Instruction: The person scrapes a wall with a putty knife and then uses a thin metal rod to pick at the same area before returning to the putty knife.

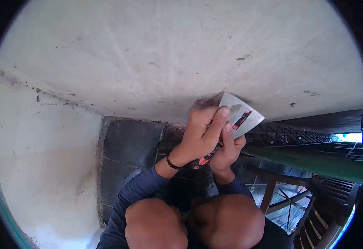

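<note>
Both hands are on a putty knife (254, 120) with a wide metal blade and a red-and-black label; its red-and-black handle runs down between my palms. My left hand (202, 133), with a dark beaded bracelet at the wrist, is closed, its thumb lying against the blade. My right hand (227, 153) is wrapped round the handle where it meets the blade, thumb pressed on the metal. The blade is tilted, its far corner close to the pale wall (169, 54); whether it touches cannot be made out. A reddish, scuffed patch (206, 101) marks the wall beside the blade.
A second wall (44, 145) meets the first at a corner on the left. Dark floor tiles (129, 139) lie below. On the right are a green beam (306, 159), a dark wire rack (289, 135) and a slatted wooden chair (322, 216). My bent knees (156, 224) fill the foreground.
</note>
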`<act>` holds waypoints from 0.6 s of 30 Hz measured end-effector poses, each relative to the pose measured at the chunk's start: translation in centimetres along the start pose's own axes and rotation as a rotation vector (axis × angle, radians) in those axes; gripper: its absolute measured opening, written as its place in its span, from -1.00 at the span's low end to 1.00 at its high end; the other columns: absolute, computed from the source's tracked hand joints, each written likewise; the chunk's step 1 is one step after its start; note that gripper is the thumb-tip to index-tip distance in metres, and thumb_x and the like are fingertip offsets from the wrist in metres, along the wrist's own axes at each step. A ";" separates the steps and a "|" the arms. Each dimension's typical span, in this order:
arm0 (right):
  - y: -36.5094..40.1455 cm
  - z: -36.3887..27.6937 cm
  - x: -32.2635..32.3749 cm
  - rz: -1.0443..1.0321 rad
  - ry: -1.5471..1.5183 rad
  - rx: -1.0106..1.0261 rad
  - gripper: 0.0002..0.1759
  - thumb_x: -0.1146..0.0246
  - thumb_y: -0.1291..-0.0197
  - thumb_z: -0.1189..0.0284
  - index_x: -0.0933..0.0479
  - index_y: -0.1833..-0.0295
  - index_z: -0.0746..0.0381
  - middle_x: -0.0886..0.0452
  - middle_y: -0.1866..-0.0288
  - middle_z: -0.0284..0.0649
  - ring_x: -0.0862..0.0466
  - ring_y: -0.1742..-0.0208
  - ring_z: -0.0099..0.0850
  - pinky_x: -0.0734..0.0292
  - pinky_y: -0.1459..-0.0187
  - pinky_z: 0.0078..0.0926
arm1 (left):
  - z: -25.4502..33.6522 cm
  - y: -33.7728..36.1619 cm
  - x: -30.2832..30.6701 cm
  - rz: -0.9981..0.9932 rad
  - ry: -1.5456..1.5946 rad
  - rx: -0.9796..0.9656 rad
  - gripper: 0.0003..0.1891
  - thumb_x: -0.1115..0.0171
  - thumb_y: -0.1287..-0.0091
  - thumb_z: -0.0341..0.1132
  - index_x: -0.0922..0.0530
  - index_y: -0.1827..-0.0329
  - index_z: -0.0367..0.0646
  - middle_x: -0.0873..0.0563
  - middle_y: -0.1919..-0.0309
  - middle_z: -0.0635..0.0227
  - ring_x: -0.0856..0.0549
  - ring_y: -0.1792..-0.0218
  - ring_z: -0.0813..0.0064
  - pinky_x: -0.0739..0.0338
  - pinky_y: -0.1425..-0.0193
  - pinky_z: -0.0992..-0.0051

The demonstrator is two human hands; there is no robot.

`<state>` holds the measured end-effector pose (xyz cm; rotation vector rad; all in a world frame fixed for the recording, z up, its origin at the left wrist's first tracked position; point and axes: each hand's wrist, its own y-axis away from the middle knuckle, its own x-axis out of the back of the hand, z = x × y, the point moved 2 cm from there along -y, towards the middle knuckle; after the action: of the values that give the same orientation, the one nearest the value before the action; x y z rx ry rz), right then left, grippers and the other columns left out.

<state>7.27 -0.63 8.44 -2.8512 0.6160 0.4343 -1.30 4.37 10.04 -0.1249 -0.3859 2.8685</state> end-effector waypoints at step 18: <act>0.2 0.3 0.2 0.017 -0.003 -0.025 -0.81 -0.12 -0.32 0.44 -0.55 0.11 0.33 -0.63 0.21 -0.30 -0.55 0.20 -0.60 -0.41 0.16 -0.62 | -0.8 0.7 -0.3 0.043 0.058 0.073 -0.62 0.01 -0.47 -0.19 -0.55 0.41 -0.32 -0.53 0.67 0.43 -0.44 0.56 0.74 -0.34 0.51 0.57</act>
<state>7.31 -0.87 8.10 -2.8706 0.6386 0.4515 -1.03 3.81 9.07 -0.2056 -0.2699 2.9088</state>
